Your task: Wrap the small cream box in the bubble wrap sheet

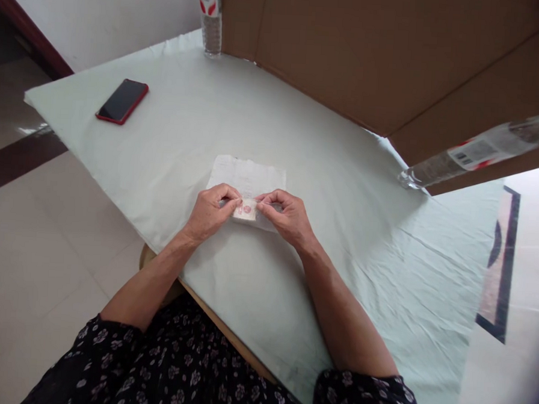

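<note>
Between my two hands is a small pale packet point(246, 210) with reddish marks on it. My left hand point(213, 209) pinches its left edge between thumb and fingers. At the opposite edge, my right hand point(286, 214) pinches it the same way. A white sheet point(248, 175), perhaps paper or cloth, lies flat on the table beneath and beyond the packet. The fingers hide parts of the packet's edges, and the print on it is too small to read.
A pale green cloth covers the table point(164, 142). A phone in a red case point(122, 101) lies at the back left. A large cardboard panel point(332, 48) stands at the back, with clear bottles point(211, 21) point(471, 153) beside it.
</note>
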Tool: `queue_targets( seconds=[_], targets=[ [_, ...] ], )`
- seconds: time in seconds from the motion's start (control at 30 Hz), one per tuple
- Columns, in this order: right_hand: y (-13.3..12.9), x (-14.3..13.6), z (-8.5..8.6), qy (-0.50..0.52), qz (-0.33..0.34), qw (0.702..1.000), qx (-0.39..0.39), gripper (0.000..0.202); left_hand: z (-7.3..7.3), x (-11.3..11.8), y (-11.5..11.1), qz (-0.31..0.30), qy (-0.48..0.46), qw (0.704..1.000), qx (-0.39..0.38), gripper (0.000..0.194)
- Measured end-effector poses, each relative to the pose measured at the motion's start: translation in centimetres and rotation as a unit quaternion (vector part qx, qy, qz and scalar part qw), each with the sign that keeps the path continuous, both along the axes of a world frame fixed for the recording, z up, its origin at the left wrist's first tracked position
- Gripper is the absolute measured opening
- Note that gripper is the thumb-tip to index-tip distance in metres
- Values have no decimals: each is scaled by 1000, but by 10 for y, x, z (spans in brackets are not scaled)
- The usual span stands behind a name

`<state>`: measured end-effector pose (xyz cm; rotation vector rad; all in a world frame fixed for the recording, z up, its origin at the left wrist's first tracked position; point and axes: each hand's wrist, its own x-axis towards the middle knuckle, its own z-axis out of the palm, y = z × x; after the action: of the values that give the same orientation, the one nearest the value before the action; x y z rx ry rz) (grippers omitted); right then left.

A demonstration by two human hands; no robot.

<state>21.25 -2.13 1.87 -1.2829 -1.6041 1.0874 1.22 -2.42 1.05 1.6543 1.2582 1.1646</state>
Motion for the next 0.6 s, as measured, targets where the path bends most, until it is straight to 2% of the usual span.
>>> queue_targets(
  seconds=[0.13, 0.23, 0.3, 0.4, 0.5, 0.6],
  targets=[
    [3, 1, -6, -22, -4, 1000, -12, 18, -1, -1, 2, 0, -3, 1000, -14, 10],
    [5, 6, -11, -80, -20, 997, 1, 16, 0, 0, 3, 0, 5, 1000, -27, 10],
    [1, 8, -9, -144, -58, 985, 70, 10, 1, 0, 3, 4, 14, 999, -35, 10],
    [-11, 4, 2, -256, -95, 939, 211, 11, 0, 1, 3, 6, 17, 999, -33, 11],
    [-24, -10, 12, -333, -9, 901, 279, 18, -1, 2, 5, 5, 22, 999, -25, 10],
    [-30, -24, 12, -387, 80, 871, 291, 19, 0, -2, 5, 9, 48, 999, -22, 12]
  ],
)
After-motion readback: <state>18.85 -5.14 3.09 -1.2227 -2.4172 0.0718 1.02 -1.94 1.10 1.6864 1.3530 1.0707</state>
